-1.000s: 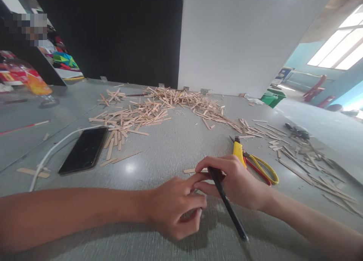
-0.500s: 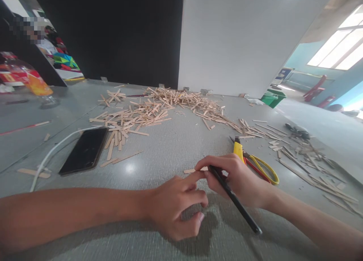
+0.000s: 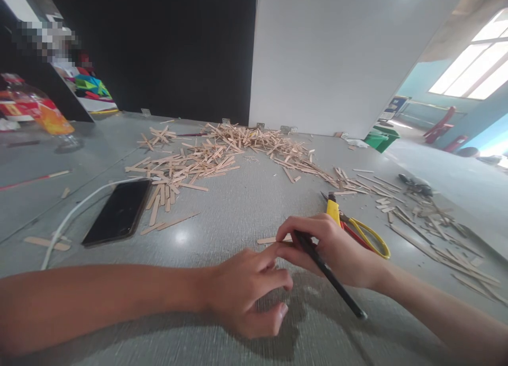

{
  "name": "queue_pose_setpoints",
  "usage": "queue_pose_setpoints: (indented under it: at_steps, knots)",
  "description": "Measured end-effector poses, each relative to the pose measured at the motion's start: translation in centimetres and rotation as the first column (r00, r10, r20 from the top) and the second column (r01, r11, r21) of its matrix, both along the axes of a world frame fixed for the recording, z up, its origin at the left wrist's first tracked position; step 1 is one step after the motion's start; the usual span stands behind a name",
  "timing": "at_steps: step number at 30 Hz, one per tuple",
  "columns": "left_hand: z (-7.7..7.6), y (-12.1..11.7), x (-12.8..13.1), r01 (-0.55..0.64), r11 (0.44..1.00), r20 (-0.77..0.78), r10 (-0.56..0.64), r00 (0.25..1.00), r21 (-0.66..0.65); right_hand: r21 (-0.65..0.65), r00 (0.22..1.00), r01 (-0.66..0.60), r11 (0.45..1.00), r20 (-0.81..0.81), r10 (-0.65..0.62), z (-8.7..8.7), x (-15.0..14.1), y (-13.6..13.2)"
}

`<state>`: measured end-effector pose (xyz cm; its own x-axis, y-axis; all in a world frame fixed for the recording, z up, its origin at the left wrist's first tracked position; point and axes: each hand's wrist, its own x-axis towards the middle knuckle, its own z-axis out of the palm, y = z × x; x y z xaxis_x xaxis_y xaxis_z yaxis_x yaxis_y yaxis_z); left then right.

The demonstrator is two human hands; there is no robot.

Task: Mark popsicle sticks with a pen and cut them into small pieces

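Note:
My right hand is closed around a slim black pen, its back end slanting down toward me and its tip hidden by my fingers. Just beyond the fingertips, a wooden craft stick lies flat on the grey table, its right part covered by the hand. My left hand rests on the tabletop with fingers apart and thumb away from them; its index fingertip meets my right fingers. I see nothing in its grasp. Yellow-handled scissors and a yellow and red cutter lie behind my right hand.
Loose craft sticks are heaped toward the back. A phone with a white cable lies left. Cut strips and a dark tool are at right. An orange drink bottle stands far left; panels rise behind.
My right fingers and the pen have shifted slightly, with the pen's back end a little higher and farther left. My left hand has barely moved.

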<state>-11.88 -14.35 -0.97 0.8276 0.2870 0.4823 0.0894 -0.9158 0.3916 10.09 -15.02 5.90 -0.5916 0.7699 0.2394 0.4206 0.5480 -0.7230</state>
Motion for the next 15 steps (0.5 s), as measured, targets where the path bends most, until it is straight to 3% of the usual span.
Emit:
queue_pose_setpoints:
  at_steps: [3,5,9,12,15]
  knots:
    - [0.0,-0.1,0.1,-0.005,0.998,0.015,0.004,1.000,0.063,0.037,0.999,-0.011,0.999,0.035,0.009,0.2,0.2,0.1]
    - [0.1,-0.2,0.1,0.008,0.979,0.037,-0.016,0.999,0.202,0.063,0.999,-0.002,0.998,0.043,-0.001,0.2,0.4,0.3]
    - [0.3,-0.8,0.2,0.023,0.869,0.013,-0.035,0.999,0.495,-0.053,0.992,0.074,0.996,-0.095,-0.079,-0.5,0.8,1.0]
    - [0.4,-1.6,0.2,-0.041,0.765,-0.074,0.115,0.991,0.642,-0.222,0.959,0.097,0.970,-0.240,-0.150,-1.2,1.2,1.8]
    - [0.4,-2.2,0.4,-0.184,0.747,-0.090,0.310,0.946,0.639,-0.348,0.956,0.129,0.929,-0.205,-0.210,-1.6,1.3,2.6]
